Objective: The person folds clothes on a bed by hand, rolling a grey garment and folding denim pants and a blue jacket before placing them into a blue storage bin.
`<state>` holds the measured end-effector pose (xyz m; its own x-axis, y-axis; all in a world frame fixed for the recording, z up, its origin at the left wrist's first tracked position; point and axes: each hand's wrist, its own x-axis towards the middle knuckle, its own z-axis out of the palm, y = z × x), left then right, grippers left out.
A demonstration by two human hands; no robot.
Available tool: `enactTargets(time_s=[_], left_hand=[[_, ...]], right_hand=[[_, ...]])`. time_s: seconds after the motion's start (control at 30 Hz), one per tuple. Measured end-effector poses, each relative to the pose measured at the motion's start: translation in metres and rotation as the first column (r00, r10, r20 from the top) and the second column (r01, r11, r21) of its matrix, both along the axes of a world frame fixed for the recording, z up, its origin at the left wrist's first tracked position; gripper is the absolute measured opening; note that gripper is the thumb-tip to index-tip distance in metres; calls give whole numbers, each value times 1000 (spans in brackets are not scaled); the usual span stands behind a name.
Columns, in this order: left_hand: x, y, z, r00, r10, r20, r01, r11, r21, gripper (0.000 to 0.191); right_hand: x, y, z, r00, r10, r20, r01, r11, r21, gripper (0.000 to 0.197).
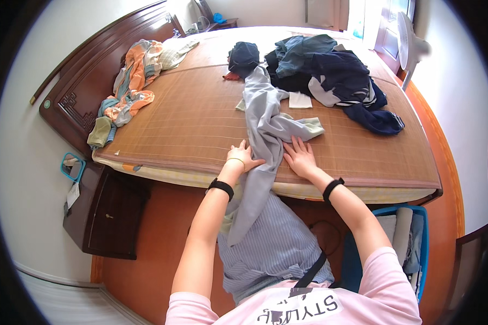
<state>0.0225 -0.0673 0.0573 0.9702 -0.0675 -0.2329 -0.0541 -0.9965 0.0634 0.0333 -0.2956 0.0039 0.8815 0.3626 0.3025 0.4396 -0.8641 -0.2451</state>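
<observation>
A long light grey garment (pixel 264 122) with pale green parts lies bunched on the woven mat (pixel 187 109) of a bed, one end hanging over the near edge. My left hand (pixel 243 157) rests at its left side, fingers spread, thumb on the cloth. Against its right side lies my right hand (pixel 300 156), flat with fingers apart. Neither hand grips the cloth. Just beyond the garment is a white folded piece (pixel 300 100). Further back lie a dark bundle (pixel 244 57) and, to the right, a heap of navy clothes (pixel 343 77) with a blue-green garment (pixel 301 50).
Orange, grey and teal clothes (pixel 134 85) lie along the headboard (pixel 77 85). A dark nightstand (pixel 110 215) stands at the lower left. A blue bin (pixel 423 243) with rolled textiles is on the floor at right, a white fan (pixel 408 44) beyond the bed's right side.
</observation>
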Motion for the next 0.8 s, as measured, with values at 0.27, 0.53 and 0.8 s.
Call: enactTargets(time_s=[0.27,0.53,0.8], left_hand=[[3,-8,15,992,-27,122,20,998,57,80],[33,51,-8,932,223,285,-142,950,-278,53],[46,62,122,592,644,485,349,337,-874,36]], right_hand=[[-43,12,-11,985,-31,168,39,998,-47,45],[-44,18,-8,984,-48,173,52,999,-17,45],[-46,13,-6,991,-76,113,77,997,-7,45]])
